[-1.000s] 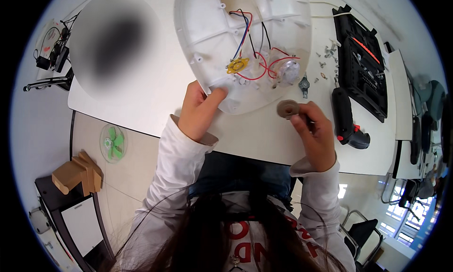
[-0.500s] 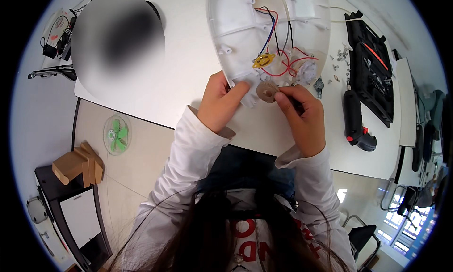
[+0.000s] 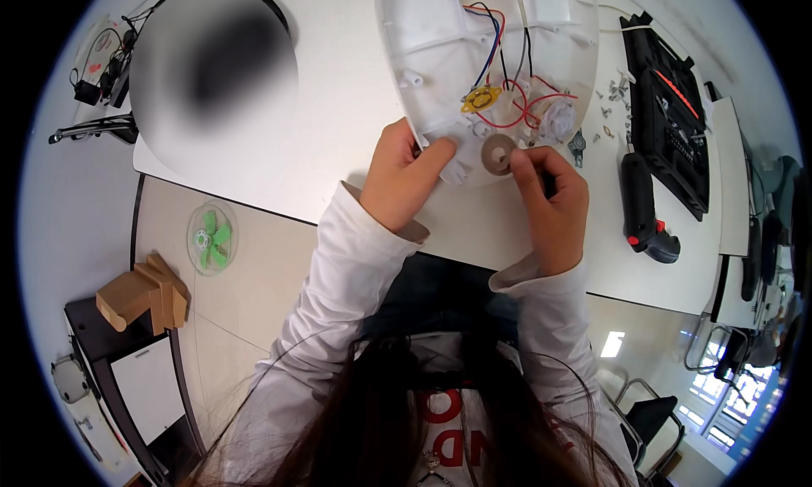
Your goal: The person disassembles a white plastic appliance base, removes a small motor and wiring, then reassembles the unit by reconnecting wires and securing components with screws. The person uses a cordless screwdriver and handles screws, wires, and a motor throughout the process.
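A white plastic housing (image 3: 440, 68) lies open on the table, its ribbed inside facing up. My left hand (image 3: 406, 176) grips its near left edge, thumb on the inside and fingers under the rim. Between thumb and fingers, my right hand (image 3: 554, 195) pinches a round brown gear (image 3: 492, 155) with a hole in its middle, just over the housing's near end. A small yellow-rimmed motor (image 3: 482, 100) with several coloured wires sits inside the housing. To its right is a clear-white round part (image 3: 558, 119) with red wires.
Right of the housing lie loose screws (image 3: 611, 106), an open black tool case (image 3: 668, 115) and a black cordless screwdriver (image 3: 640, 204). A blurred oval (image 3: 211, 81) covers the table's left part. On the floor stand a green-bladed fan (image 3: 210, 239) and cardboard boxes (image 3: 144, 294).
The gear has been turned in my right hand: its toothed side showed before, and now a flatter face with a hole shows. My left hand keeps its grip on the housing.
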Demonstrator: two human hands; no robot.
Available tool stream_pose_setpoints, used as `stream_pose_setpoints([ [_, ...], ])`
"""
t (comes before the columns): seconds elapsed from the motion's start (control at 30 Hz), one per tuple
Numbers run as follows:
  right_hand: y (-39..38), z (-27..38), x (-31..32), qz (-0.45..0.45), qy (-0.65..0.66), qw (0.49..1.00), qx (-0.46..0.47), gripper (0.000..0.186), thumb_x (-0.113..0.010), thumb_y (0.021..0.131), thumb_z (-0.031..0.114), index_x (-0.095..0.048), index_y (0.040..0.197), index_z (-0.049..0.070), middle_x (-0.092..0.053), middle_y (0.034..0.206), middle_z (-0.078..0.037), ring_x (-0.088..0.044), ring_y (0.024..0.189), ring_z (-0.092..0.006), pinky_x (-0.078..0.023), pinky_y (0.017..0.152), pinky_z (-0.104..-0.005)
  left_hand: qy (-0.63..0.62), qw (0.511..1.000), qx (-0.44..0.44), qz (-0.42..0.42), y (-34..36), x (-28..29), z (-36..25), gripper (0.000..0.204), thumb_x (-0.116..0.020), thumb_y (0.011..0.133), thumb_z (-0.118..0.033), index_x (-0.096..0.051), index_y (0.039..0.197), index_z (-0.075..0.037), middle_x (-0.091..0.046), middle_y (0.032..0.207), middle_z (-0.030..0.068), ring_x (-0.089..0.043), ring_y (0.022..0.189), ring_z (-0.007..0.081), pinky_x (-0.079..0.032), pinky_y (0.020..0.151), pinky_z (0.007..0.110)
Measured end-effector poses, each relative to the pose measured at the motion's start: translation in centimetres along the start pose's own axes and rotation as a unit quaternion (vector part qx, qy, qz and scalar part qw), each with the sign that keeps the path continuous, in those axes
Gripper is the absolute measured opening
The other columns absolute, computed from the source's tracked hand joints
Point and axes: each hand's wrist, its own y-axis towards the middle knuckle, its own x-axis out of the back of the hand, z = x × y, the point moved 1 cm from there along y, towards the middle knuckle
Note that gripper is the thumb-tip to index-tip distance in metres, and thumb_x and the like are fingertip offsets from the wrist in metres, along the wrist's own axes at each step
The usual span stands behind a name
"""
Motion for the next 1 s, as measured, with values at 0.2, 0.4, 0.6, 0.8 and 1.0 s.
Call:
stream_pose_setpoints([
  [0.2,-0.2,0.7,-1.5,-0.090,-0.092,0.990,0.051,0.021,-0.070,0.083,0.018,-0.062,0.082,-0.001,-0.043,0.056,0.000,-0.034,0.050,-0.0083,-0.029,0.047,-0.0250,0.013,1.000,0.019,0.008,-0.1,0.2,0.2,0.023,-0.052,0.086,-0.008,-0.061,0.103,0.003,-0.064,0.084,0.0011,-0.054,0.071,0.0064,-0.043,0.061,0.022],
  [0.4,-0.2,1.3,-2.8,-0.089,-0.157,0.969,0.171,0.013,-0.072,0.078,0.013,-0.063,0.086,0.006,-0.053,0.071,-0.003,-0.047,0.053,-0.0149,-0.039,0.049,-0.0285,0.005,1.000,0.003,-0.002,0.0,0.1,0.4,0.021,-0.053,0.086,-0.009,-0.062,0.100,0.002,-0.062,0.078,-0.0008,-0.050,0.063,0.0043,-0.039,0.054,0.021],
  [0.6,0.1,1.1,-2.0,-0.065,-0.209,0.958,0.185,0.016,-0.072,0.076,0.009,-0.061,0.088,0.008,-0.053,0.073,-0.003,-0.049,0.056,-0.0150,-0.041,0.051,-0.0274,0.016,1.000,-0.007,0.001,-0.1,0.1,0.3,0.020,-0.053,0.086,-0.009,-0.063,0.100,0.001,-0.061,0.077,-0.0019,-0.049,0.063,0.0037,-0.038,0.054,0.021],
  [0.8,0.1,0.9,-2.4,-0.073,-0.197,0.960,0.185,0.027,-0.072,0.075,0.008,-0.055,0.096,0.007,-0.054,0.077,-0.003,-0.051,0.059,-0.0161,-0.042,0.052,-0.0283,0.014,1.000,-0.006,-0.005,-0.1,0.0,0.3,0.020,-0.053,0.085,-0.008,-0.063,0.099,0.002,-0.061,0.076,-0.0023,-0.048,0.064,0.0032,-0.038,0.054,0.021],
  [1.0,-0.1,0.8,-2.3,-0.057,-0.213,0.958,0.183,0.031,-0.073,0.075,0.009,-0.056,0.100,0.007,-0.055,0.078,-0.003,-0.052,0.060,-0.0171,-0.043,0.053,-0.0288,0.023,1.000,-0.017,-0.003,-0.1,0.1,0.4,0.020,-0.053,0.085,-0.008,-0.064,0.099,0.002,-0.062,0.078,-0.0013,-0.050,0.066,0.0043,-0.039,0.056,0.022],
])
